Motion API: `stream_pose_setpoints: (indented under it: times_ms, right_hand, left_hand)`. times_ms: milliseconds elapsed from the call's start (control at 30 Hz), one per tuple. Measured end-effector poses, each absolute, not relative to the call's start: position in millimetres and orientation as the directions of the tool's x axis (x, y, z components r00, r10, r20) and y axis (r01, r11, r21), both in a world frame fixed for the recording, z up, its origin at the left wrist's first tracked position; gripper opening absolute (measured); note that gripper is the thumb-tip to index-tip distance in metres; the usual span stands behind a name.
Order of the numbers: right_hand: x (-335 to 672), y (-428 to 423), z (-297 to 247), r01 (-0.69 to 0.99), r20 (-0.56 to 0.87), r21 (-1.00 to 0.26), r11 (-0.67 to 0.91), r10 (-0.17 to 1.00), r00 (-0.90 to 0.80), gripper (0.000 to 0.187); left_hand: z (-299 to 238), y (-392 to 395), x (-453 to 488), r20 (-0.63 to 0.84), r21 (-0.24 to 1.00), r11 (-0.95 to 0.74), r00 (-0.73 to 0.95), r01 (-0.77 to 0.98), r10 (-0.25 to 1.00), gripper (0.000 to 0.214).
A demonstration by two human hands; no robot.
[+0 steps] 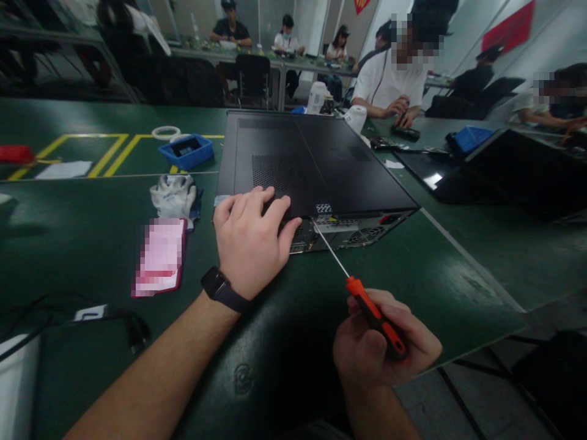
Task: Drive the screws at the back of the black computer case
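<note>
A black computer case lies on its side on the green table, its rear panel with ports and a fan grille facing me. My left hand rests on the case's near left edge, fingers spread over the top cover and the thumb near the rear edge. In my right hand is a screwdriver with a red and black handle, fingers wrapped round it. Its thin shaft points up and left, and the tip meets the rear edge of the case near a checkered sticker. Whether the tip sits in a screw I cannot tell.
Left of the case are gloves, a pink phone-like object and a blue tray. Dark cables lie at the lower left. Black panels stand at right; a person in white works across the table.
</note>
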State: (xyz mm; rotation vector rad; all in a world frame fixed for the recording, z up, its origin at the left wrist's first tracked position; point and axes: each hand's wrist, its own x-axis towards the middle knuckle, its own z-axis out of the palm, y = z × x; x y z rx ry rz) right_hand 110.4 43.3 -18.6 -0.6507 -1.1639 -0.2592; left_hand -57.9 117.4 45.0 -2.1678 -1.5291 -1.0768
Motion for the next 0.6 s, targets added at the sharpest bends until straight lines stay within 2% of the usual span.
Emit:
stream_pose_setpoints:
  times_ms: [133, 267, 367, 467, 600]
  right_hand:
    - [111.1, 39.3, -19.8, 0.535, 0.905, -0.377, 0.756, 0.179, 0.386, 0.029]
    - [111.8, 38.9, -19.1, 0.596, 0.92, -0.348, 0.724, 0.141, 0.367, 0.023]
    - [109.5, 40.6, -17.7, 0.551, 0.912, -0.347, 0.759, 0.134, 0.389, 0.025]
    - [108.2, 39.4, -17.7, 0.487, 0.898, -0.385, 0.784, 0.196, 0.395, 0.03]
    - [112.9, 35.9, -20.4, 0.543, 0.914, -0.375, 0.751, 0.2, 0.354, 0.03]
  left_hand:
    - [45.3, 117.0, -57.9, 0.706, 0.181, -0.4, 0.164, 0.899, 0.689, 0.026]
    - [45.2, 117.5, -57.9, 0.707, 0.177, -0.396, 0.164, 0.901, 0.688, 0.028]
    - [44.5, 118.1, -57.9, 0.709, 0.178, -0.397, 0.163, 0.9, 0.686, 0.028]
    - [43.9, 118.2, -57.9, 0.713, 0.171, -0.397, 0.165, 0.902, 0.681, 0.028]
    - [43.5, 117.7, -58.1, 0.72, 0.171, -0.398, 0.161, 0.901, 0.675, 0.028]
